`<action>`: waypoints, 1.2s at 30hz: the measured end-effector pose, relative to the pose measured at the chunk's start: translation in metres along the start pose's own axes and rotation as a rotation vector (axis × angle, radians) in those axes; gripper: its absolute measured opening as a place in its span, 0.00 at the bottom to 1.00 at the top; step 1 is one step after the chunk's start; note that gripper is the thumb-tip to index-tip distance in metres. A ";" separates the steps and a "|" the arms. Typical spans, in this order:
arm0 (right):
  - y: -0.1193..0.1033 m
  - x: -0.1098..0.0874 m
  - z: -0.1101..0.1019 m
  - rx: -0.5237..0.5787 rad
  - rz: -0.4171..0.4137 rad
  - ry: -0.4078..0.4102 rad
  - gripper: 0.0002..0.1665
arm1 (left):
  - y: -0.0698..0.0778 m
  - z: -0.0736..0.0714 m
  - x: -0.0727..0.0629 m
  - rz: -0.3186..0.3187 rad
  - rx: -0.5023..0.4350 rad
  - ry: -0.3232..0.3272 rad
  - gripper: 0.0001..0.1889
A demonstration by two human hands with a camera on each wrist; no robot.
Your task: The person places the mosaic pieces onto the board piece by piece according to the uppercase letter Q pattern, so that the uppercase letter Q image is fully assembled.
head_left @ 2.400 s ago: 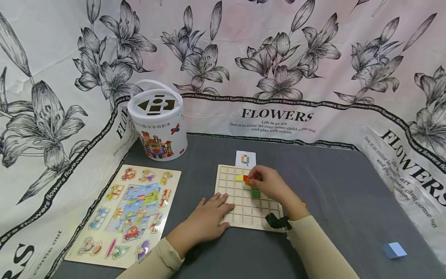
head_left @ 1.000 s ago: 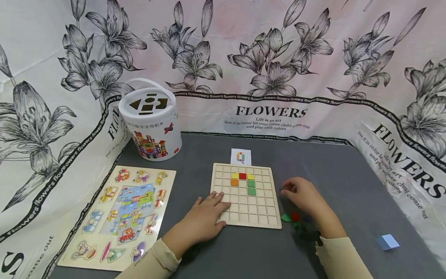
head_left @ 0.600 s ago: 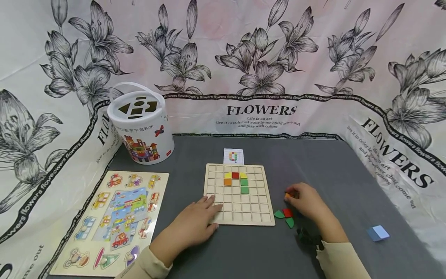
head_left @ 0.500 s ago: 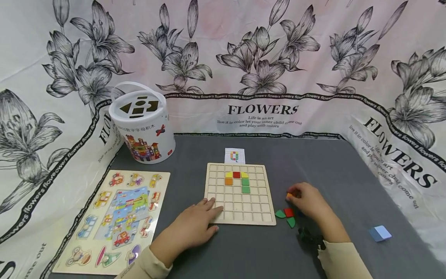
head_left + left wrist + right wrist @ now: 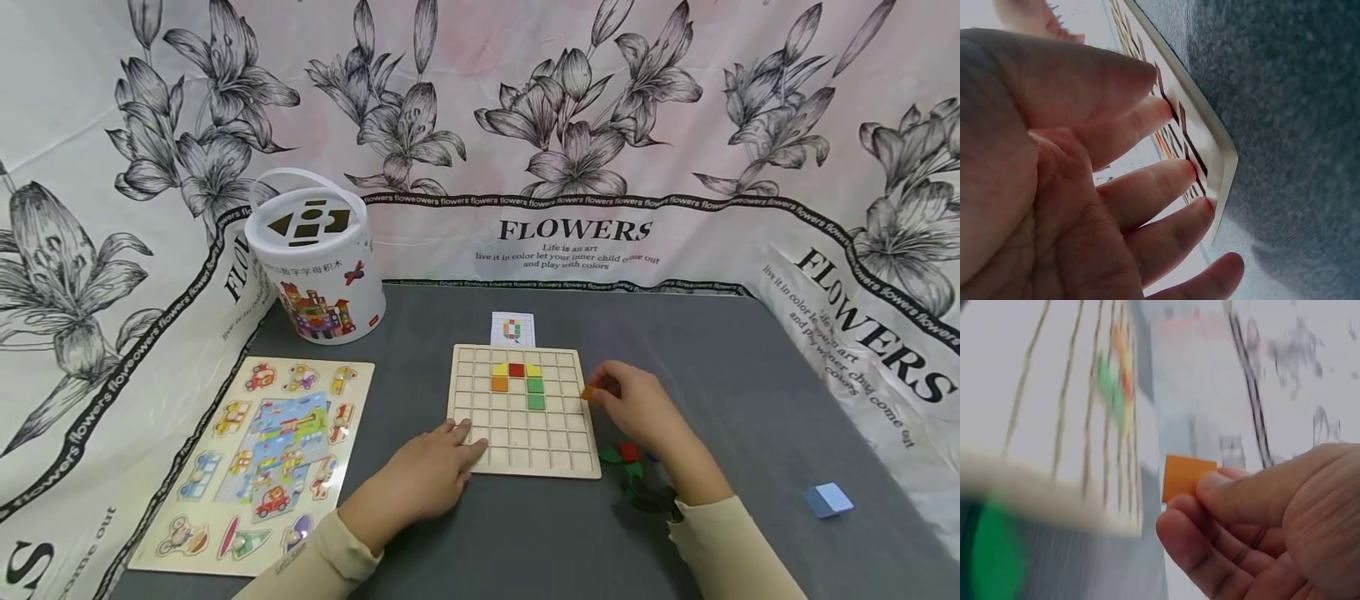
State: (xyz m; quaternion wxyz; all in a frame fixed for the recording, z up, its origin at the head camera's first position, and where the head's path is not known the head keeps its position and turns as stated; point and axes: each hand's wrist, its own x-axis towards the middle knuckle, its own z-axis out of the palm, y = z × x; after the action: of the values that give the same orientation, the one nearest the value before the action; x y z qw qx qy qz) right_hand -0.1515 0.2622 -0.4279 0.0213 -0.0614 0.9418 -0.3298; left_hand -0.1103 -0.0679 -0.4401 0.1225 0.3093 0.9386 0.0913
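Observation:
Between thumb and fingers my right hand (image 5: 633, 406) pinches an orange square tile (image 5: 1180, 477), just off the right edge of the wooden grid board (image 5: 510, 458). My left hand (image 5: 427, 471) rests with spread fingers on the board's lower left corner; the left wrist view shows its fingertips (image 5: 1200, 209) on the board's edge. Set in the board are a red square (image 5: 516, 370) between two yellow pieces (image 5: 533, 370), an orange square (image 5: 499, 384) below the left one, and two green squares (image 5: 536, 402) below the right one.
A card with a coloured Q (image 5: 512, 328) lies behind the board. Red (image 5: 629, 452) and green pieces (image 5: 611, 455) lie under my right forearm. A blue block (image 5: 828, 500) stands far right, a picture puzzle board (image 5: 352, 475) left, a white bucket (image 5: 318, 258) behind it.
My right hand has picked up the orange tile from beside the loose pieces and moved it up and left to the board's edge. The left hand stays on the board; the head view shifts slightly.

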 end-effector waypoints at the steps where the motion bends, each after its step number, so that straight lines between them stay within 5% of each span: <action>1: -0.010 0.007 0.005 0.012 -0.020 -0.018 0.07 | 0.000 -0.001 0.000 -0.004 0.005 -0.003 0.25; 6: -0.050 0.040 0.036 0.026 -0.104 -0.108 0.04 | -0.001 -0.005 0.004 -0.017 0.017 -0.037 0.25; 12: -0.065 0.063 0.068 0.003 -0.137 -0.149 0.03 | 0.001 -0.009 0.010 -0.037 -0.011 -0.080 0.25; 36: -0.073 0.061 0.091 -0.091 -0.140 -0.109 0.03 | 0.001 -0.016 0.012 -0.073 -0.036 -0.074 0.25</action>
State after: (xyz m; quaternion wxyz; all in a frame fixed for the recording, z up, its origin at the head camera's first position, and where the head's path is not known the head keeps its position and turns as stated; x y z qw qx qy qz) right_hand -0.1969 0.1415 -0.4535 0.0468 -0.1458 0.9467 -0.2833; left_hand -0.1234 -0.0612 -0.4265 0.1660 0.2757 0.9423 0.0923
